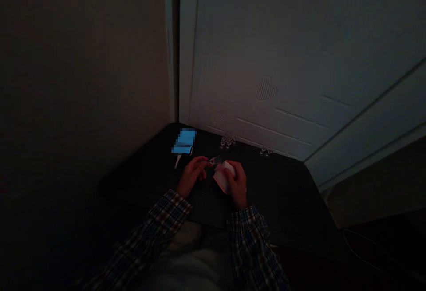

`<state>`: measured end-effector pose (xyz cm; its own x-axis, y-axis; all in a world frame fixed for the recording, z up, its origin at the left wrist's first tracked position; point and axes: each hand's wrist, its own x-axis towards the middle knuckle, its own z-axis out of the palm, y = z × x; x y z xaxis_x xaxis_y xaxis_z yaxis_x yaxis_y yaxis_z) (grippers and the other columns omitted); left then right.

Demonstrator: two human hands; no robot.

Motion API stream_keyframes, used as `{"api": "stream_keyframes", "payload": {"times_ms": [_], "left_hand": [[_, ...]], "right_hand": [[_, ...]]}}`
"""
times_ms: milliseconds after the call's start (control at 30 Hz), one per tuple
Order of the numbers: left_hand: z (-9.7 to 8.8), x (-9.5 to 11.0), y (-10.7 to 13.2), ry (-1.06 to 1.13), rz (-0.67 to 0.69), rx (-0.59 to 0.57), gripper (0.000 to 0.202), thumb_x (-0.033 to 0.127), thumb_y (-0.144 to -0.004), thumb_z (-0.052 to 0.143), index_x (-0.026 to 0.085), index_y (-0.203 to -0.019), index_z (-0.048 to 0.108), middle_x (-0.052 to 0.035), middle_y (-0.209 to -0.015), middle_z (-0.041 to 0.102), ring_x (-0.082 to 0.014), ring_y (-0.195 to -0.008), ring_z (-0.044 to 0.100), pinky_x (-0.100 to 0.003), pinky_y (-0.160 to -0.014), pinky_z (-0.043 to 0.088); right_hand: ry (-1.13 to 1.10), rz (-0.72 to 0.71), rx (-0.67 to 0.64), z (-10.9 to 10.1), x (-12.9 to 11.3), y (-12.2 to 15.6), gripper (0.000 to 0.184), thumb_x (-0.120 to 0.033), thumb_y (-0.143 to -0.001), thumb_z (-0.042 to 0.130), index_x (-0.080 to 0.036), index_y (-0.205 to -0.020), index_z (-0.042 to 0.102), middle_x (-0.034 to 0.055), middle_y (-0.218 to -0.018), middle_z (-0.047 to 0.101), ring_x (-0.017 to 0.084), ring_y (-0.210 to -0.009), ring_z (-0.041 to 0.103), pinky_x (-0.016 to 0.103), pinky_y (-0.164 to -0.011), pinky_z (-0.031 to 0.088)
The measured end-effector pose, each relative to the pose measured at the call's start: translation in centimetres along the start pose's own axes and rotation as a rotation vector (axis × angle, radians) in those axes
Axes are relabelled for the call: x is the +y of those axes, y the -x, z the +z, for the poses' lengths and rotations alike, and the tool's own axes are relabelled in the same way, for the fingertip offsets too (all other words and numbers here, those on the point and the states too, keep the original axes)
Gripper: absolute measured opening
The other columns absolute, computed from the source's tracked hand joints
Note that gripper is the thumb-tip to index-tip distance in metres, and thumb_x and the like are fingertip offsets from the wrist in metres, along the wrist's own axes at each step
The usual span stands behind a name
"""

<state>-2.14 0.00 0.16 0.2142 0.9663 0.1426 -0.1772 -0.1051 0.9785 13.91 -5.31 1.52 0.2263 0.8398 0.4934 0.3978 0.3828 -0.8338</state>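
Note:
Over the dark table, my left hand (194,173) pinches a small shiny metal piece (215,160) between thumb and fingers. One end of the piece is broad and points toward my right hand; its exact kind is too dim to make out. My right hand (237,182) is closed on a white and pinkish cloth (222,180), which hangs loosely below the fingers. The cloth's upper edge lies close beside the metal piece, and whether they touch I cannot tell.
The dark table (276,193) stands against a pale panel (299,38) with raised hearts. A lit phone (185,140) with a white cable (177,161) lies at the back left. Several shiny metal pieces (227,141) sit near the panel, with a smaller group (266,151) farther right.

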Motion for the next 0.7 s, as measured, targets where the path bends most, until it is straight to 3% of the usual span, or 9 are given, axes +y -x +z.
{"api": "stream_keyframes", "payload": {"times_ms": [233,467,700], "left_hand": [[0.3,-0.04,0.07,0.002,-0.04,-0.11,0.035,0.043,-0.078,0.053,0.015,-0.099,0.05,-0.0068,-0.085,0.067,-0.0083,-0.046,0.051,-0.02,-0.042,0.035],[0.21,-0.16,0.04,-0.019,-0.038,-0.108,0.035,0.045,-0.079,0.052,0.015,-0.097,0.051,-0.0073,-0.083,0.068,-0.0087,-0.046,0.052,-0.021,-0.043,0.036],[0.31,-0.45,-0.01,-0.02,-0.072,-0.137,0.035,0.045,-0.079,0.052,0.015,-0.098,0.052,-0.0059,-0.082,0.066,-0.0094,-0.047,0.054,-0.021,-0.043,0.036]], "right_hand": [[-0.005,0.025,0.059,0.23,0.14,0.11,0.023,-0.026,-0.081,0.052,-0.02,-0.103,0.057,0.0029,-0.101,0.059,0.017,-0.094,0.054,0.028,-0.083,0.04],[0.005,0.062,0.158,0.01,0.31,0.16,0.023,-0.031,-0.082,0.052,-0.019,-0.101,0.054,0.0024,-0.095,0.058,0.016,-0.085,0.054,0.026,-0.076,0.041],[-0.008,-0.073,0.018,0.06,-0.15,-0.03,0.015,-0.023,-0.081,0.052,-0.02,-0.094,0.059,0.0033,-0.095,0.055,0.016,-0.092,0.053,0.029,-0.083,0.04]]}}
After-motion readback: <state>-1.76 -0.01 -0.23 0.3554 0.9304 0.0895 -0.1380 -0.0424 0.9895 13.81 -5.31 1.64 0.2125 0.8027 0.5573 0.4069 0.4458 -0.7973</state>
